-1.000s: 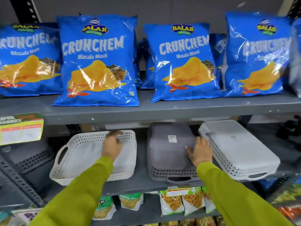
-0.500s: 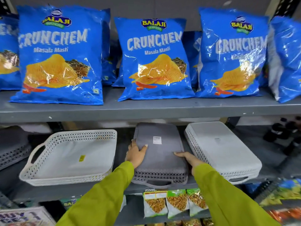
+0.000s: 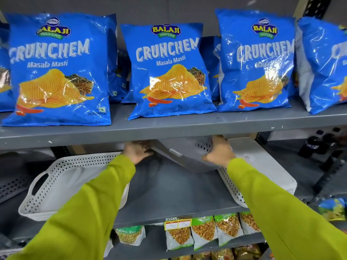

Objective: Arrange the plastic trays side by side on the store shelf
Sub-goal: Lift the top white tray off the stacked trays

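A grey plastic tray is lifted off the middle shelf and tilted, its far edge up under the shelf above. My left hand grips its left end and my right hand grips its right side. A white perforated tray with a cut-out handle lies upright on the shelf at the left. At the right, partly behind my right arm, lies another white tray, upside down.
Blue chip bags stand in a row on the upper shelf, close above my hands. Snack packets hang below the middle shelf. A dark grey perforated tray shows at the far left.
The grey tray lay flat and upside down between the white trays; both hands have now lifted it and tipped it up toward the back. My left hand left the white tray earlier.
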Demonstrator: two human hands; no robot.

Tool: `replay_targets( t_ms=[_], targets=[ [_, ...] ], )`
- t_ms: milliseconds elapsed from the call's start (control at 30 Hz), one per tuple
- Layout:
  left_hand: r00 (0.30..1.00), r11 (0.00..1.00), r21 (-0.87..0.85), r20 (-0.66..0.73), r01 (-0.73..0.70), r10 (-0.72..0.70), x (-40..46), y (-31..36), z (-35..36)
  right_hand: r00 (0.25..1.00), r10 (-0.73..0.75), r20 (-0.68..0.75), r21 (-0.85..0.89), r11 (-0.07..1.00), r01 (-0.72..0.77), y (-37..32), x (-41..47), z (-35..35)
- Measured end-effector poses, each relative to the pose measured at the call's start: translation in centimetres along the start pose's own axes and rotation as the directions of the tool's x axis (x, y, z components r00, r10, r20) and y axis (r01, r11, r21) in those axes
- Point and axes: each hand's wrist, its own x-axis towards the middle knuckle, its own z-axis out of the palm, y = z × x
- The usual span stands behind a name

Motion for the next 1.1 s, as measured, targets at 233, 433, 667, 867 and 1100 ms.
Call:
replay_targets(
  t_ms=[233, 433, 667, 867, 1100],
  targets=[
    [0.993, 0.970, 0.213, -0.049, 0.113, -0.105, -1.0, -1.6, -2.3, 0.950, -0.275, 0.151, -0.292, 0.905, 0.308, 2.2, -4.3, 5.8],
    [0.976, 0.572, 0.804, -0.215, 0.160, 0.030, 6.1, -8.6, -7.7, 0.933, -0.242, 0.266, -0.387, 0.860, 0.333, 5.8, -7.0, 9.4],
    [0.978, 0.234, 0.972, -0.081, 0.034, 0.194, -0.3, -9.0, -3.8, 0.923, -0.284, 0.259, -0.233, 0.909, 0.345, 7.1, -7.5, 10.8],
    [0.949, 0.160, 0.986, -0.096, 0.049, 0.300, -0.6, -10.3, -4.0, 0.919, -0.309, 0.244, -0.115, 0.932, 0.344, 6.0, -7.6, 9.5],
    [0.835, 0.029, 0.987, 0.120, -0.160, 0.537, 0.1, -11.1, 4.9, 0.797, 0.031, -0.603, -0.033, 0.997, -0.064, 13.1, -4.5, 1.3]
  ],
)
